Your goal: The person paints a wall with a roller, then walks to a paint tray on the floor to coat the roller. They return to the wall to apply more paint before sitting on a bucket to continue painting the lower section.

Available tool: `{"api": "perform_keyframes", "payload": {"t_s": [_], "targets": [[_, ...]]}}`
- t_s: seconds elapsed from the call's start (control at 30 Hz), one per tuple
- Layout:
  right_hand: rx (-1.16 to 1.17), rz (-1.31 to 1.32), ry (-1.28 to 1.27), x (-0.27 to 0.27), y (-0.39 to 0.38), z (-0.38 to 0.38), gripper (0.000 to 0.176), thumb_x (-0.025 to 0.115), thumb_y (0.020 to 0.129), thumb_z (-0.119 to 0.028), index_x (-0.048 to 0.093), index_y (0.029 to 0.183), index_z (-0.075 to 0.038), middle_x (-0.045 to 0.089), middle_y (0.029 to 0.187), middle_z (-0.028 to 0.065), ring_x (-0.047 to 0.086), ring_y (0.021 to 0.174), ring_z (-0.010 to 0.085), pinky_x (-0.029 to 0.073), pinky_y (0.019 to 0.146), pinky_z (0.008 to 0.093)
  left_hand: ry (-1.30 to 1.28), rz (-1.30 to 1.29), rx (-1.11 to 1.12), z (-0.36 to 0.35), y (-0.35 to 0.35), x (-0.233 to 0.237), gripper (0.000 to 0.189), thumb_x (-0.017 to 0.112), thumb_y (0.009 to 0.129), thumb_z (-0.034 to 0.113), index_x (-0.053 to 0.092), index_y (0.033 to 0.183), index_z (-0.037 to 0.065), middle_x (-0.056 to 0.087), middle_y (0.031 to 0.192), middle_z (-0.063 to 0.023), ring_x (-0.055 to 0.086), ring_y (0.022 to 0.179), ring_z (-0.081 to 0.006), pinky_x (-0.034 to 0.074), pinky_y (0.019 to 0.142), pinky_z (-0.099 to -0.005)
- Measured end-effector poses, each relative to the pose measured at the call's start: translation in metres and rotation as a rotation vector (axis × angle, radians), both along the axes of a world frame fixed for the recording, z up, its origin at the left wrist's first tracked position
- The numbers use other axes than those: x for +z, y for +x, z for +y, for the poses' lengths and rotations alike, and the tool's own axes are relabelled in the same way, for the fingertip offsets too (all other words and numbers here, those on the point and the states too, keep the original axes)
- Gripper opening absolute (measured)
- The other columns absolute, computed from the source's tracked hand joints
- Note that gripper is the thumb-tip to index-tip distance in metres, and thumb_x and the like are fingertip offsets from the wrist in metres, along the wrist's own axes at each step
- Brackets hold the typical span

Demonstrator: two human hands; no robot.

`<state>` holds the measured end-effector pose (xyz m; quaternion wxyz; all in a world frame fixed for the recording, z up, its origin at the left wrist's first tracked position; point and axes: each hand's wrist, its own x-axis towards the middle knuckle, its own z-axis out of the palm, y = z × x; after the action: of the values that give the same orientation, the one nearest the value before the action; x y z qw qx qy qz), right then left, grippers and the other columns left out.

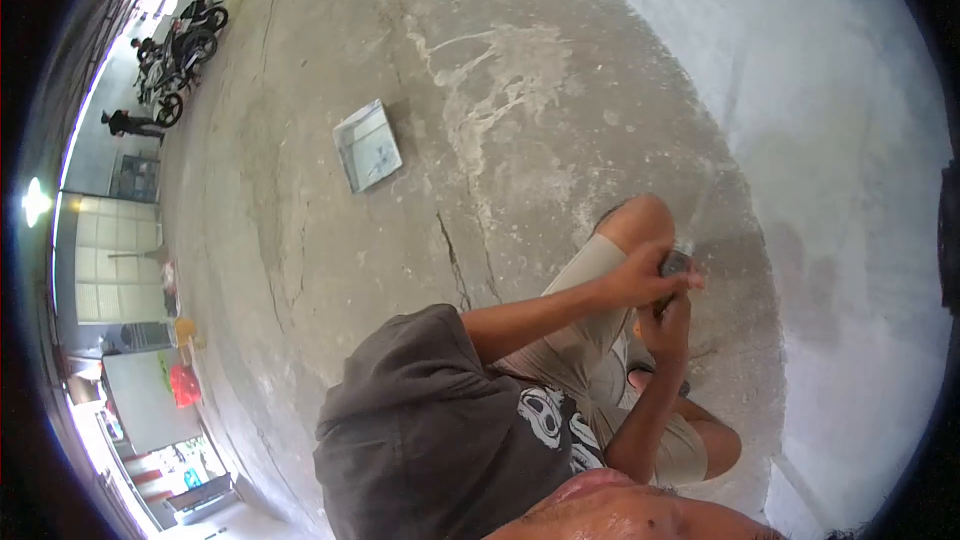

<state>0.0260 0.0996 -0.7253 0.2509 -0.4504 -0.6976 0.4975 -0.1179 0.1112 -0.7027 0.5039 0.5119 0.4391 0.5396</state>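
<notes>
My left hand [640,278], the upper one in the picture, is closed around a small dark grey object [675,264]. Its kind is hard to tell, as fingers cover much of it. Just below, my right hand [668,328] is closed close against the left one. What lies inside its fingers is hidden, though a dark edge shows between the two hands. A small orange bit [637,330] shows beside the right hand. Both hands are held over my bent legs [580,325], in beige shorts, near the foot of the wall.
A pale wall [840,220] rises at the right. On the cracked, stained concrete floor [330,260] lies a shallow square tray [370,147]. Motorbikes [180,55] and a person [133,124] are far left. A red bag [184,385] and a yellow container [186,331] sit lower left.
</notes>
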Motion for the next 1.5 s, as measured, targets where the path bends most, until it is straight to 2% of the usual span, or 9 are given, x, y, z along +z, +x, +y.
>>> {"api": "perform_keyframes", "payload": {"t_s": [0.2,0.33,0.53,0.63,0.83,0.97,1.03,1.23,1.5], "targets": [[0.100,-0.125,0.024,0.037,-0.030,0.006,0.050,0.064,0.089,-0.039,0.053,0.123,-0.004,0.059,0.101,0.0124,0.057,0.089,0.0239,0.046,0.078,0.0364,-0.653,-0.079,0.569,-0.017,-0.156,-0.011,0.033,0.061,0.092,0.038,0.055,0.096,0.005,0.059,0.072,-0.0054,0.057,0.059,-0.0125,0.049,0.053,-0.0297],[0.031,-0.153,-0.051,0.009,0.004,0.002,0.046,0.062,0.091,-0.039,0.056,0.119,-0.003,0.059,0.101,0.0129,0.057,0.088,0.0245,0.046,0.079,0.0379,-0.580,0.071,1.062,-0.058,-0.272,-0.102,0.036,0.064,0.090,0.035,0.055,0.099,0.001,0.058,0.075,-0.0066,0.054,0.054,-0.0139,0.046,0.049,-0.0314],[0.006,-0.328,-0.100,-0.010,0.043,-0.008,0.043,0.056,0.094,-0.036,0.054,0.120,-0.002,0.059,0.100,0.0149,0.057,0.088,0.0253,0.045,0.081,0.0387,-0.698,1.135,1.386,-0.175,-0.388,-0.276,0.043,0.065,0.080,0.019,0.052,0.107,-0.012,0.064,0.100,-0.0225,0.063,0.094,-0.0363,0.049,0.085,-0.0435],[-0.058,-0.336,-0.007,-0.016,0.051,-0.013,0.037,0.058,0.095,-0.034,0.055,0.114,-0.003,0.052,0.080,0.0051,0.050,0.073,0.0138,0.045,0.067,0.0291,-1.092,1.123,1.187,-0.233,-0.428,-0.336,0.045,0.061,0.079,0.015,0.050,0.111,-0.015,0.062,0.107,-0.0256,0.062,0.100,-0.0370,0.046,0.094,-0.0454],[-0.069,-0.390,-0.017,-0.039,0.058,-0.020,0.035,0.056,0.096,-0.033,0.055,0.115,-0.003,0.053,0.080,0.0058,0.050,0.070,0.0149,0.045,0.063,0.0310,-1.438,1.006,0.848,-0.279,-0.398,-0.309,0.039,0.057,0.077,0.009,0.055,0.112,-0.010,0.059,0.118,-0.0259,0.061,0.106,-0.0389,0.046,0.095,-0.0452],[-0.053,-0.432,-0.029,-0.037,0.052,-0.030,0.035,0.056,0.096,-0.033,0.055,0.115,-0.004,0.056,0.083,0.0079,0.054,0.073,0.0169,0.046,0.066,0.0321,-1.356,0.796,1.345,-0.276,-0.377,-0.299,0.036,0.055,0.078,0.011,0.059,0.110,-0.007,0.059,0.118,-0.0259,0.060,0.107,-0.0386,0.047,0.093,-0.0435],[-0.050,-0.416,-0.058,-0.034,0.050,-0.036,0.036,0.056,0.096,-0.034,0.055,0.115,-0.004,0.058,0.084,0.0088,0.055,0.074,0.0179,0.047,0.067,0.0326,-1.391,1.068,0.948,-0.273,-0.389,-0.297,0.036,0.054,0.081,0.010,0.057,0.113,-0.007,0.055,0.123,-0.0266,0.058,0.111,-0.0392,0.048,0.093,-0.0445],[-0.082,-0.466,-0.094,-0.024,0.047,-0.043,0.034,0.057,0.095,-0.032,0.055,0.116,-0.004,0.059,0.087,0.0103,0.056,0.076,0.0198,0.047,0.070,0.0341,-1.451,1.022,0.766,-0.280,-0.435,-0.371,0.047,0.052,0.083,0.009,0.045,0.126,-0.008,0.046,0.132,-0.0285,0.050,0.119,-0.0422,0.044,0.098,-0.0451],[-0.061,-0.532,-0.007,-0.036,0.052,-0.041,0.034,0.057,0.096,-0.031,0.055,0.115,-0.004,0.059,0.088,0.0113,0.056,0.077,0.0218,0.047,0.072,0.0355,-1.292,1.097,0.639,-0.252,-0.372,-0.340,0.053,0.051,0.085,0.011,0.036,0.132,-0.010,0.047,0.128,-0.0285,0.049,0.120,-0.0397,0.045,0.097,-0.0443]]}}
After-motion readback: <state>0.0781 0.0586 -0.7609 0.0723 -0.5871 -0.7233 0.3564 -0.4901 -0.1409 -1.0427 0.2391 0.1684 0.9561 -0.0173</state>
